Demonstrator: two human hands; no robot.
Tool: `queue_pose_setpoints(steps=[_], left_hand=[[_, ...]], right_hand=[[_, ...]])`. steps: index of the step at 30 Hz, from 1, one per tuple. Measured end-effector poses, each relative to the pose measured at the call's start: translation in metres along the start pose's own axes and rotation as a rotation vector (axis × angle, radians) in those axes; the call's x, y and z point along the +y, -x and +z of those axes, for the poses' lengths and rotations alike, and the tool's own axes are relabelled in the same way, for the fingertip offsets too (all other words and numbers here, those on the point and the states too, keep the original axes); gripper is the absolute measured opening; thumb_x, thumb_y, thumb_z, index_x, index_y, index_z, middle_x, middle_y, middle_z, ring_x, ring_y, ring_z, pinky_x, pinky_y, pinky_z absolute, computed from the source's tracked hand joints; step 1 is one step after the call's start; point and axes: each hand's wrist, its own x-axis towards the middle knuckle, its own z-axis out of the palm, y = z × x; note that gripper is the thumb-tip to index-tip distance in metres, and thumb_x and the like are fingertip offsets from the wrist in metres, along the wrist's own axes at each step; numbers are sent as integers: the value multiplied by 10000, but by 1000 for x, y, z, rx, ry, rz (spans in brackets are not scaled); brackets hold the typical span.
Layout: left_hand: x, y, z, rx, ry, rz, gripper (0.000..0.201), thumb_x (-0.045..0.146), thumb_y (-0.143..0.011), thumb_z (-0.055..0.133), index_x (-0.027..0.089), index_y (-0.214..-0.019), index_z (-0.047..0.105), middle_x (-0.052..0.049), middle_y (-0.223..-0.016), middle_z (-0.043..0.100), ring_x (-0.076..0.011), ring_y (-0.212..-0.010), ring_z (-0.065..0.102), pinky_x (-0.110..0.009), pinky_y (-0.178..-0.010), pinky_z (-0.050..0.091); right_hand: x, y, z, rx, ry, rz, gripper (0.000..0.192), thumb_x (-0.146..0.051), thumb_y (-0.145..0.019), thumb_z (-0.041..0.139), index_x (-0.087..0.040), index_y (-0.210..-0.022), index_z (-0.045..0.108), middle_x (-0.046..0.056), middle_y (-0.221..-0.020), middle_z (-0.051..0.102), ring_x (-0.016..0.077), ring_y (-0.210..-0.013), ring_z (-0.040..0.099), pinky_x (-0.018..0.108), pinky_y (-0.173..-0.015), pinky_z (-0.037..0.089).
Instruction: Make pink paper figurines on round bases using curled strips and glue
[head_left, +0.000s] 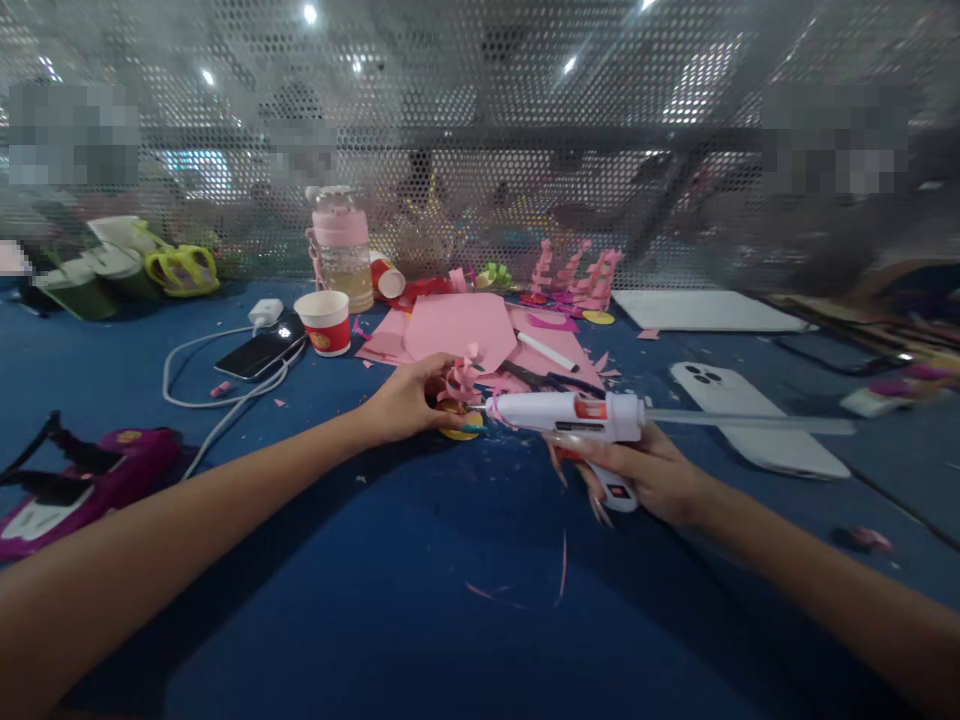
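My right hand point(630, 465) is wrapped round the handle of a white hot glue gun point(551, 412), and a long clear glue stick point(750, 421) juts from its back. The gun's nozzle points left and meets the lower part of a curled pink paper spiral point(460, 382). Pinched in my left hand point(409, 403), that spiral stands over a yellow paper disc point(466, 428) near the tabletop. My fingers partly hide the spiral's base, so I cannot tell whether it is joined to the disc.
Pink paper sheets point(461, 330) lie behind my hands, with a white marker point(547, 352) on them. Similar pink spirals point(600, 283) stand at the back. A paper cup point(327, 322), pink-lidded bottle point(341, 245) and black phone point(262, 345) are left; a white phone point(757, 420) lies right.
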Motion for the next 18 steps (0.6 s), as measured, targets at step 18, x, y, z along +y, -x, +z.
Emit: queue_pose_setpoints(steps=[18], left_hand=[[1,0,3,15,-70,32,466,188,-546,698,135,-968,505,17,-739,538,-111,-676,520,-251,-614,425]], right_hand=[[-4,-4,11,30,40,66,354,-504,-599,644,-166,-685,584,-46,-424,474,77,-281,427,198,-249,389]])
